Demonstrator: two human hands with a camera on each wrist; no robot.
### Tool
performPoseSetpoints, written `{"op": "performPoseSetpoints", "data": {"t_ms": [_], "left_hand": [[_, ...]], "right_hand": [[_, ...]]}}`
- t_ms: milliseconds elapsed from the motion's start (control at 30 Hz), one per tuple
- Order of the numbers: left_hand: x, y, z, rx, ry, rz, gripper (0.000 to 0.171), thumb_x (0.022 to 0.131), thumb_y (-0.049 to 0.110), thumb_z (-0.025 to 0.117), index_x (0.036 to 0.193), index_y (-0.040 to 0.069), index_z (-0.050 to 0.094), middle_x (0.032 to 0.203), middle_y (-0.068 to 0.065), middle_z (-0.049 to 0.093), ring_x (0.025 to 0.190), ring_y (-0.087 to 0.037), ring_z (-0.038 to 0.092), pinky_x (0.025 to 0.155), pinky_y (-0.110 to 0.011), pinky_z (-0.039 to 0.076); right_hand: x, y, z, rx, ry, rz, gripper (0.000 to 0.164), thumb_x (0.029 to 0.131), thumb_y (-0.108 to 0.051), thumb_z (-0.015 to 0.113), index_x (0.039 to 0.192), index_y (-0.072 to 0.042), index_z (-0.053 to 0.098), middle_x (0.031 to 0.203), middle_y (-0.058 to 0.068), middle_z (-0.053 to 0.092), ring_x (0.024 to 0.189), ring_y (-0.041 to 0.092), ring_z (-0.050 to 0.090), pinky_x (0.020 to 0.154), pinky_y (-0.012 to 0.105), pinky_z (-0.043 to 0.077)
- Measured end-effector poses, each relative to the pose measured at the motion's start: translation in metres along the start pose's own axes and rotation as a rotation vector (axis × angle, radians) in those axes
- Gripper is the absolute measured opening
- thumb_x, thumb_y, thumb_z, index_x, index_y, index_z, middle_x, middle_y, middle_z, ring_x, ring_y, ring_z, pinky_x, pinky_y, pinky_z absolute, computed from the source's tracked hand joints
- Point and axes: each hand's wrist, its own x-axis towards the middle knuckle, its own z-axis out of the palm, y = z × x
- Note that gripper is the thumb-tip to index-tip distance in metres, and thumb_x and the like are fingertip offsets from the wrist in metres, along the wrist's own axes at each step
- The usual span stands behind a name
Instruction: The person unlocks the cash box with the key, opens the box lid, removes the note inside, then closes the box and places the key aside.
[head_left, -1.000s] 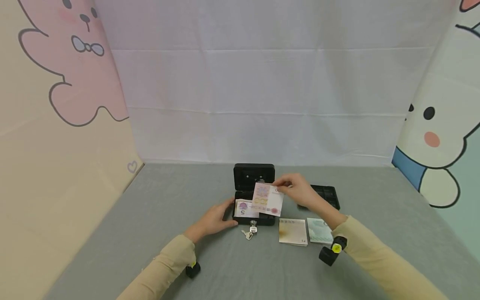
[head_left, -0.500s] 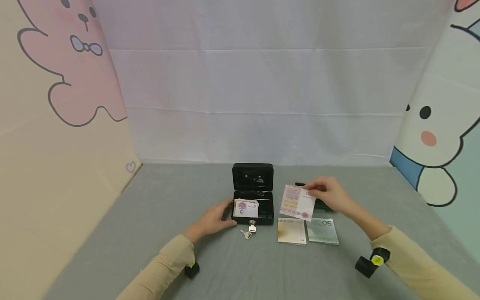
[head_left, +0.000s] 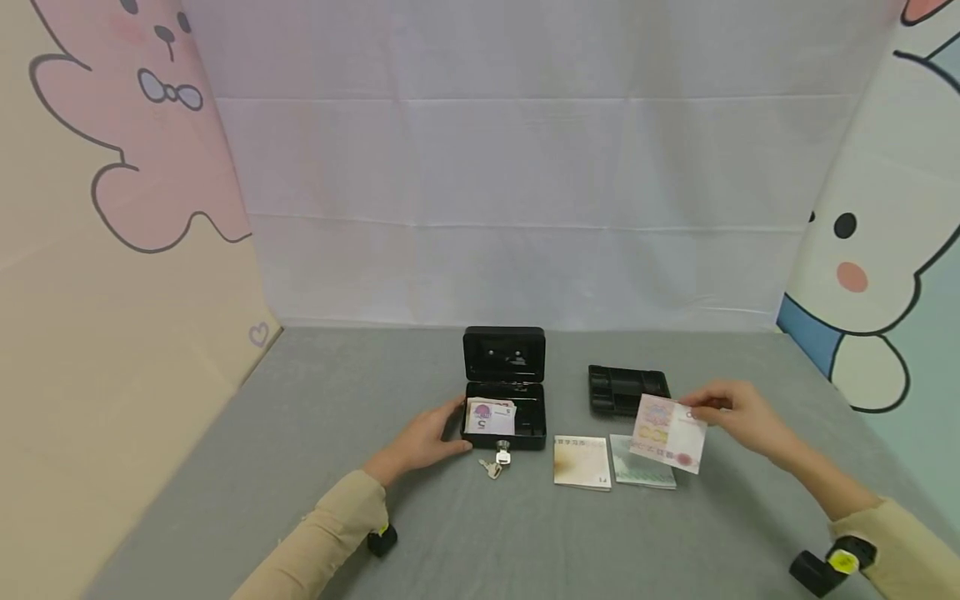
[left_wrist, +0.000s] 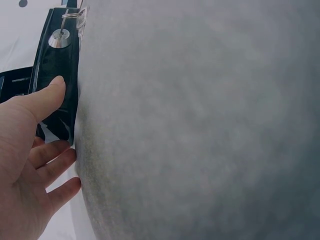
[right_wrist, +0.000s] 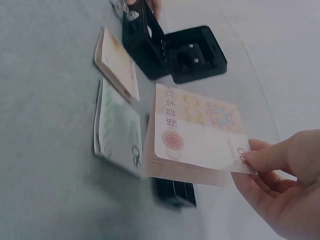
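A folded pinkish 100 banknote (head_left: 667, 434) is pinched at its edge between thumb and fingers of my right hand (head_left: 738, 419). It hangs above the table, partly in front of the folded green 50 note (head_left: 642, 467). At the black cash box (head_left: 529, 421), lid raised, my left hand (head_left: 420, 442) rests against the left side. Its thumb touches the front face near the lock (left_wrist: 60, 38), the other fingers extended loosely by the side. Purple 5 notes (head_left: 491, 417) lie in the left part of the box. A key ring with keys (head_left: 492, 468) hangs from the lock.
A folded yellowish-brown note (head_left: 582, 462) lies on the grey table, between the box and the green note. Behind the notes sits a black compartment tray (head_left: 627, 388). A white cloth (head_left: 525, 167) hangs along the back edge.
My right hand has carried the pink 100 banknote from above the box rightward and nearer, past the black tray. The left hand has stayed at the box.
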Motion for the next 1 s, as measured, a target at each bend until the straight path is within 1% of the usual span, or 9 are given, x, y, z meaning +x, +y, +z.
{"op": "performPoseSetpoints", "data": {"t_ms": [133,200,267,367,433,500,700,900,1000], "left_hand": [[0.0,0.0,-0.001,0.007,-0.004,-0.005,0.073,0.079,0.026,0.071,0.135,-0.004,0.035,0.13,-0.02,0.048,0.118,-0.032,0.047,0.096,-0.043,0.039],[0.0,0.0,0.0,0.008,-0.004,-0.003,0.073,0.08,0.027,0.07,0.135,-0.005,0.035,0.13,-0.02,0.048,0.118,-0.032,0.047,0.096,-0.044,0.039],[0.0,0.0,0.0,0.027,0.004,0.017,0.071,0.08,0.029,0.069,0.134,-0.006,0.036,0.128,-0.021,0.049,0.116,-0.033,0.048,0.095,-0.044,0.04],[-0.001,-0.001,0.0,0.024,0.008,0.033,0.072,0.081,0.029,0.068,0.133,-0.007,0.036,0.127,-0.023,0.05,0.115,-0.034,0.049,0.093,-0.046,0.041],[-0.001,-0.001,-0.001,0.021,0.004,0.03,0.072,0.08,0.029,0.069,0.133,-0.006,0.036,0.127,-0.022,0.05,0.114,-0.034,0.05,0.093,-0.045,0.041],[0.0,-0.001,-0.001,0.001,-0.009,0.007,0.073,0.079,0.026,0.07,0.135,-0.005,0.035,0.128,-0.021,0.049,0.116,-0.033,0.049,0.094,-0.045,0.04],[0.001,0.0,-0.001,0.004,-0.018,-0.021,0.074,0.079,0.028,0.07,0.136,-0.003,0.035,0.13,-0.018,0.048,0.118,-0.03,0.048,0.096,-0.042,0.04],[0.0,0.001,-0.001,-0.003,-0.016,-0.025,0.073,0.079,0.026,0.071,0.136,-0.004,0.035,0.129,-0.019,0.05,0.117,-0.03,0.048,0.096,-0.043,0.04],[0.001,0.001,-0.001,0.0,-0.02,-0.024,0.073,0.079,0.026,0.071,0.135,-0.004,0.035,0.129,-0.019,0.05,0.117,-0.03,0.048,0.096,-0.043,0.039]], "right_hand": [[-0.006,0.014,-0.011,-0.034,-0.041,0.03,0.017,0.086,0.0,0.057,0.1,0.006,0.064,0.095,0.015,0.062,0.073,0.007,0.052,0.061,0.023,0.049],[-0.008,0.022,-0.016,-0.043,-0.078,0.039,0.017,0.085,0.0,0.057,0.099,0.006,0.065,0.095,0.015,0.063,0.073,0.006,0.053,0.061,0.022,0.05],[-0.009,0.029,-0.021,-0.041,-0.119,0.049,0.018,0.085,0.0,0.057,0.099,0.007,0.064,0.095,0.015,0.063,0.073,0.006,0.054,0.062,0.023,0.05],[-0.009,0.039,-0.027,-0.027,-0.18,0.07,0.019,0.085,-0.002,0.057,0.1,0.007,0.064,0.096,0.016,0.063,0.074,0.005,0.054,0.063,0.023,0.05],[-0.009,0.044,-0.03,-0.014,-0.21,0.086,0.019,0.086,-0.003,0.057,0.101,0.007,0.063,0.097,0.016,0.063,0.074,0.005,0.054,0.064,0.024,0.051],[-0.008,0.049,-0.032,0.0,-0.236,0.092,0.02,0.085,-0.003,0.057,0.101,0.007,0.063,0.097,0.016,0.063,0.074,0.005,0.054,0.064,0.024,0.051],[-0.004,0.063,-0.032,0.006,-0.3,0.106,0.02,0.085,-0.005,0.058,0.101,0.006,0.064,0.096,0.014,0.063,0.076,0.008,0.054,0.064,0.024,0.051],[0.004,0.074,-0.023,-0.004,-0.32,0.123,0.018,0.084,-0.004,0.058,0.098,0.005,0.065,0.094,0.012,0.064,0.077,0.014,0.054,0.063,0.025,0.05],[0.007,0.08,-0.018,0.003,-0.323,0.109,0.016,0.083,-0.001,0.058,0.096,0.005,0.066,0.093,0.013,0.064,0.077,0.013,0.054,0.063,0.024,0.049]]}}
